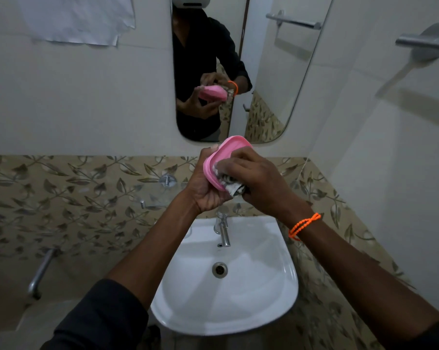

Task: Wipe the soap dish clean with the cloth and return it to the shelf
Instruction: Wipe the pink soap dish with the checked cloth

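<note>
A pink plastic soap dish (pixel 227 152) is held tilted above the sink, its hollow side turned toward me. My left hand (pixel 206 192) grips it from below and behind. My right hand (pixel 258 180), with an orange cord on its wrist, presses a crumpled white and dark patterned cloth (pixel 232 184) into the dish's lower half. The cloth covers most of the dish's inside. A glass shelf (pixel 160 197) on metal brackets runs along the tiled wall just left of my hands.
A white wall basin (pixel 271 281) with a chrome tap (pixel 223 231) lies directly below my hands. A mirror (pixel 264 72) hangs ahead. A towel bar (pixel 422 41) juts from the right wall, and a metal pipe (pixel 40 274) stands out at lower left.
</note>
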